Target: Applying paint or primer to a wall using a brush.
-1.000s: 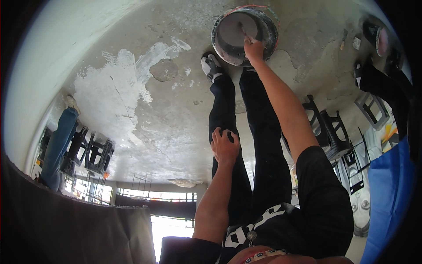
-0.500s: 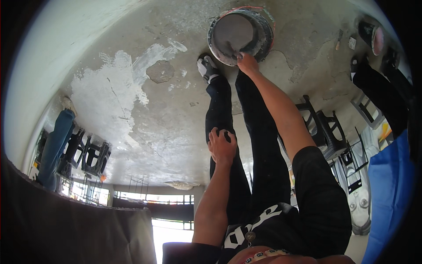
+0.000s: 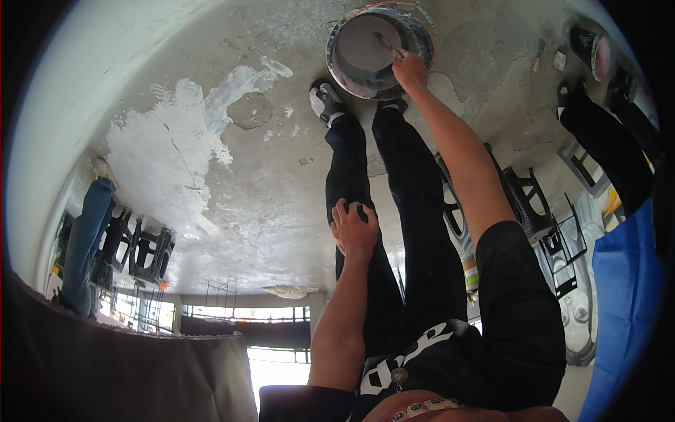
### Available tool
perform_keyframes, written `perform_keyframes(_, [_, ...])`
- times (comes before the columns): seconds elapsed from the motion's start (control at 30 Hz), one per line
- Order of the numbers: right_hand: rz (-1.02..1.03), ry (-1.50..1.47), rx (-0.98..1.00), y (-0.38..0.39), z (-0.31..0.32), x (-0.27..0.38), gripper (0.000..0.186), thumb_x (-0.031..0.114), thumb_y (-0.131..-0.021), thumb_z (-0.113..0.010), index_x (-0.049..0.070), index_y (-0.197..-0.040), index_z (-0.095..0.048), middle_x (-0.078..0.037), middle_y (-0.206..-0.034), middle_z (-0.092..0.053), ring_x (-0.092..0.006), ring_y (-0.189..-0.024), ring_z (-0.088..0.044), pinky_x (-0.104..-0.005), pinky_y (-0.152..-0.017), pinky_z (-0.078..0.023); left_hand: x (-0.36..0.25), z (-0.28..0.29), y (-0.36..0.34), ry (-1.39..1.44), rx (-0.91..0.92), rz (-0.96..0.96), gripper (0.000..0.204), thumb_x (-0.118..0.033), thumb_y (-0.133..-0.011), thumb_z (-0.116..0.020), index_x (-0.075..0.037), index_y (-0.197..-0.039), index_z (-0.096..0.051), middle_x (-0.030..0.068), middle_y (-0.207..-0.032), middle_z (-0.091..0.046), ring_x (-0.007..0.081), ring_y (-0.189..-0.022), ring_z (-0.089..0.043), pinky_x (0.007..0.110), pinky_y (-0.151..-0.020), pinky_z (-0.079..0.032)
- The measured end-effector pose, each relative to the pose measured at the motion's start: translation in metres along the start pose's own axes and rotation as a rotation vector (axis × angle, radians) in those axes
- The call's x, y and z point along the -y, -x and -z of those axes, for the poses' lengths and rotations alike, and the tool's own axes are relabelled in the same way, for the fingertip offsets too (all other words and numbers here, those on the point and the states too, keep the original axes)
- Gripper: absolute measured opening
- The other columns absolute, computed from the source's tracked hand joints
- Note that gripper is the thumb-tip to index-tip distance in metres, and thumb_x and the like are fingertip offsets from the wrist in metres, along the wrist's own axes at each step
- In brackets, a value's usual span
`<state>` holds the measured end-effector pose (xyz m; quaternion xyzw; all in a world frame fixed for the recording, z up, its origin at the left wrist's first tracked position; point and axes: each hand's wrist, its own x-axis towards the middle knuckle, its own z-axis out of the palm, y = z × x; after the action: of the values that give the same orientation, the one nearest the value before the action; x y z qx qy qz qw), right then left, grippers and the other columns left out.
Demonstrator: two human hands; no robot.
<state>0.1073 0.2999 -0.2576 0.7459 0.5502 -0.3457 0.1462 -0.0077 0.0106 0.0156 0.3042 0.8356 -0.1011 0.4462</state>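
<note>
A round bucket stands on the floor just beyond my feet, with a smooth grey wet mix inside. My right hand reaches over its right side, fingers closed round a narrow trowel-like tool with a reddish-brown handle. The tool's dark tip meets the grey mix; its exact shape is too small to make out. Bent over my left leg, my left arm ends in my left hand, which lies on the dark trousers near the knee, fingers apart and holding nothing visible.
White patches mark the rough concrete floor at left. Dark plastic stools stand at left, and more stools at right. Another person's legs are at far right, near a small wooden-handled tool. Blue cloth hangs at lower right.
My right hand has moved right and a little up, from the bucket's near edge to its right side. The tool now shows, its tip in the mix. My left hand stays on the leg.
</note>
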Motion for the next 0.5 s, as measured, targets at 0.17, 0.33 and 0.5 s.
perform_keyframes(0.17, [0.034, 0.111, 0.023, 0.002, -0.019, -0.005, 0.041, 0.037, -0.096, -0.058, 0.012, -0.127, -0.066, -0.020, -0.109, -0.072, -0.0407, -0.105, -0.068, -0.0509, -0.089, -0.055, -0.003, -0.004, 0.000, -0.004, 0.000, 0.001, 0.031, -0.029, -0.089, -0.061, -0.006, -0.107, -0.071, 0.0164, -0.134, -0.055, 0.0323, -0.126, -0.051, 0.047, -0.098, -0.045])
perform_keyframes(0.33, [0.174, 0.303, 0.008, -0.025, -0.011, -0.002, 0.028, 0.030, -0.091, -0.064, 0.007, -0.108, -0.067, -0.018, -0.101, -0.073, -0.0373, -0.100, -0.071, -0.0513, -0.083, -0.058, -0.006, -0.007, 0.000, 0.004, -0.007, -0.016, 0.029, -0.028, -0.089, -0.061, -0.006, -0.106, -0.070, 0.0164, -0.133, -0.054, 0.0331, -0.126, -0.051, 0.047, -0.097, -0.046])
perform_keyframes(0.5, [0.172, 0.281, 0.042, -0.023, -0.018, 0.010, 0.029, 0.028, -0.090, -0.064, 0.006, -0.109, -0.067, -0.020, -0.101, -0.073, -0.0380, -0.099, -0.071, -0.0510, -0.081, -0.058, -0.002, -0.002, 0.000, -0.006, 0.009, 0.006, 0.028, -0.028, -0.090, -0.060, -0.006, -0.106, -0.070, 0.0161, -0.132, -0.054, 0.0331, -0.126, -0.051, 0.047, -0.098, -0.046])
